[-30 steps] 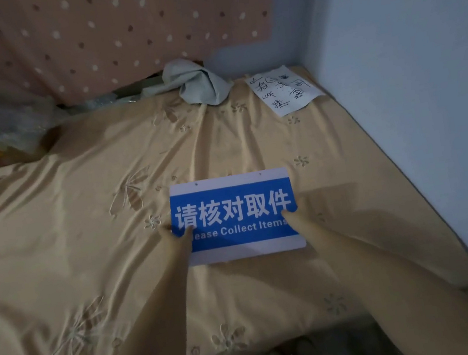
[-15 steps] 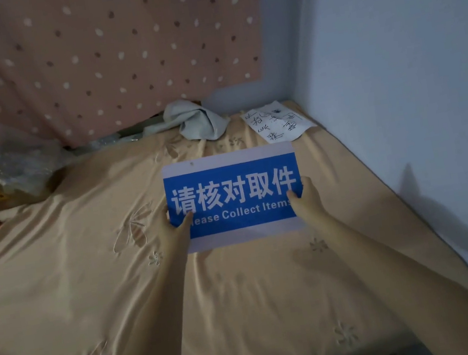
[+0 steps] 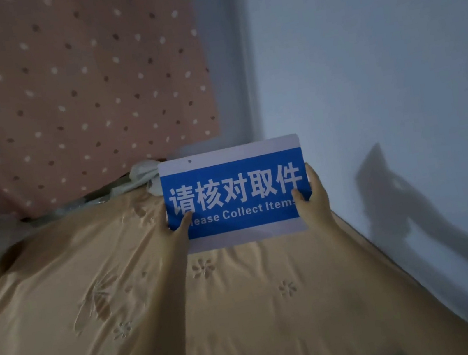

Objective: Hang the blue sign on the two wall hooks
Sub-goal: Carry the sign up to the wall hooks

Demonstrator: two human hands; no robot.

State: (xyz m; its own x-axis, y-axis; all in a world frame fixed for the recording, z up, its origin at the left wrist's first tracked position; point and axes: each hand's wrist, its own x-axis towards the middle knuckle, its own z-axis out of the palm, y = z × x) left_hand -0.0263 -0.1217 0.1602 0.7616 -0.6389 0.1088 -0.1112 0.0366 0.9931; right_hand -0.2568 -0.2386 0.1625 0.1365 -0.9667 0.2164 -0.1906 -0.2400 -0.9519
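So the blue sign (image 3: 237, 193) is up off the bed (image 3: 96, 322), face toward the camera, pinched at both lower side edges. Left hand (image 3: 178, 232) has its thumb over the front near the "P" of "Please", the other fingers hidden behind; right hand (image 3: 311, 192) is closed on the opposite edge the same way, thumb on the front. Both are clamped on the sign, nothing loose.

There's a small hole (image 3: 189, 161) in the white strip above the left hand. The matching one above the right hand I honestly can't make out. No hooks in view either, just the bare wall (image 3: 374, 47) beyond the right hand, so my guess is this is still the carry-to-the-wall part.

Tip for this bit, imo: keep the top edge level and keep the grip low like this so the holes stay uncovered. Find one hook first, seat the hole over it, then swing the other side up. Doing both at once in dim light is asking for a miss.
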